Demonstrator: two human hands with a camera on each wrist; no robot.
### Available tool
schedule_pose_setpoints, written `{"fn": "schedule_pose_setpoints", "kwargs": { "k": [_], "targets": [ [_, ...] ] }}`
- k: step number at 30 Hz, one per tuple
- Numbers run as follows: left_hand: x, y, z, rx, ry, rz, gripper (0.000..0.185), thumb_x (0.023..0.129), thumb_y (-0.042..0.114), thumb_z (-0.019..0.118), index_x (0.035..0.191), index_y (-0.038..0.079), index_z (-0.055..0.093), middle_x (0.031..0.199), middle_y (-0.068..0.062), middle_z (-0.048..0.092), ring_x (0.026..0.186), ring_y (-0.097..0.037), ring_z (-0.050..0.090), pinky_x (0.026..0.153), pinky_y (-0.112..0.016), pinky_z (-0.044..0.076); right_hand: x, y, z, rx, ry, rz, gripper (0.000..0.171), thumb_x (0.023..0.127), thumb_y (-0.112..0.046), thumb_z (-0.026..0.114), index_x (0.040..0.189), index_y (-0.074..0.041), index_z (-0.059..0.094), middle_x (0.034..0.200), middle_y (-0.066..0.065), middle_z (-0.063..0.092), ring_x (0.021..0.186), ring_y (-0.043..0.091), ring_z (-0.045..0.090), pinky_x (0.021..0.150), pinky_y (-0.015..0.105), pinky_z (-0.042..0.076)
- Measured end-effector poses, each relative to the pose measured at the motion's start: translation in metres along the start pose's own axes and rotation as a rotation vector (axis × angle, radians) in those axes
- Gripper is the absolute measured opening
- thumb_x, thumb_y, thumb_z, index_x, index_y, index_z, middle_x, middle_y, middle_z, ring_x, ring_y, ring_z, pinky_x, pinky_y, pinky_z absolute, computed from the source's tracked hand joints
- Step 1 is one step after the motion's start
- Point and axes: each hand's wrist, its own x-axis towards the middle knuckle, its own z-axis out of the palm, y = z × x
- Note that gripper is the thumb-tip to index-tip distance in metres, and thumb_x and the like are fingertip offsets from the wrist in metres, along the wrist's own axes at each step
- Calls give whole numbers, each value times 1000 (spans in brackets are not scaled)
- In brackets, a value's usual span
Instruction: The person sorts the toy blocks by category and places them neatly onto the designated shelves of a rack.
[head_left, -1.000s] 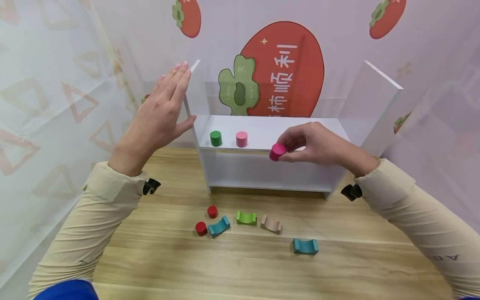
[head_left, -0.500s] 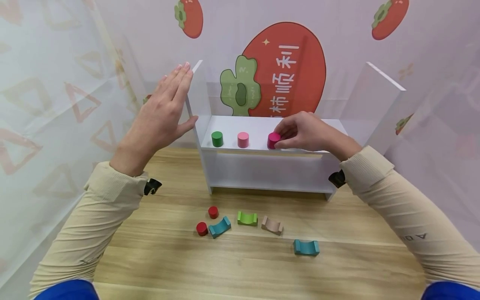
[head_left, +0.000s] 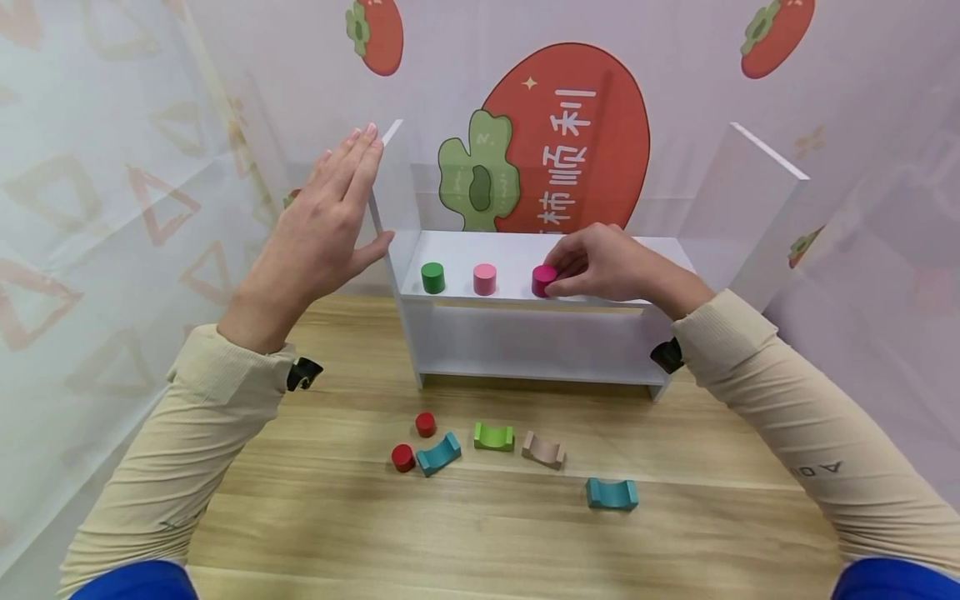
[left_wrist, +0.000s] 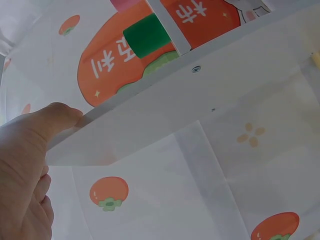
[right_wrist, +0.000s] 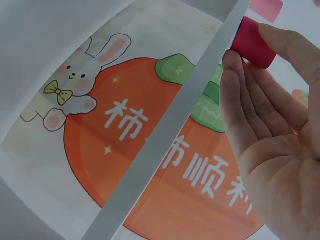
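Note:
A white two-tier shelf (head_left: 536, 312) stands on the wooden table. My right hand (head_left: 611, 265) pinches a magenta cylinder block (head_left: 543, 281) between thumb and fingers, its base at the front of the upper board. In the right wrist view the same magenta block (right_wrist: 253, 42) sits at the board's edge, between thumb and fingertips. To its left, a pink cylinder block (head_left: 484, 279) and a green cylinder block (head_left: 432, 277) stand upright in a row. My left hand (head_left: 318, 221) rests with straight fingers against the shelf's left side panel, its thumb (left_wrist: 62, 116) on the front edge.
Two red cylinders (head_left: 402, 457) lie on the table before the shelf. Beside them are a blue curved block (head_left: 438, 454), a lime-green one (head_left: 493, 437), a tan one (head_left: 543, 450) and a teal one (head_left: 611, 494). The shelf's right side panel (head_left: 750, 200) rises near my right forearm.
My right hand has carried the magenta block from in front of the shelf back onto the upper board, right of the pink block. My left hand has stayed at the side panel.

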Motion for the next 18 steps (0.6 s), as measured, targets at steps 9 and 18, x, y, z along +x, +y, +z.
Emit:
{"fn": "schedule_pose_setpoints", "kwargs": {
  "k": [9, 18],
  "targets": [
    [-2, 0, 0, -3, -1, -3, 95, 90, 12, 80, 165, -3, 23, 175, -18, 25, 163, -36, 25, 134, -52, 21, -8, -13, -3, -50, 34, 0, 42, 90, -20, 84, 129, -6, 75, 116, 12, 79, 107, 28, 78, 98, 46, 63],
    [-1, -2, 1, 4, -7, -5, 94, 92, 14, 78, 165, -4, 22, 176, -18, 23, 164, -36, 24, 135, -52, 19, -22, -49, -14, -89, 127, -120, 39, 88, -14, 86, 124, -3, 76, 110, 12, 80, 103, 26, 79, 98, 46, 63]
  ]
}}
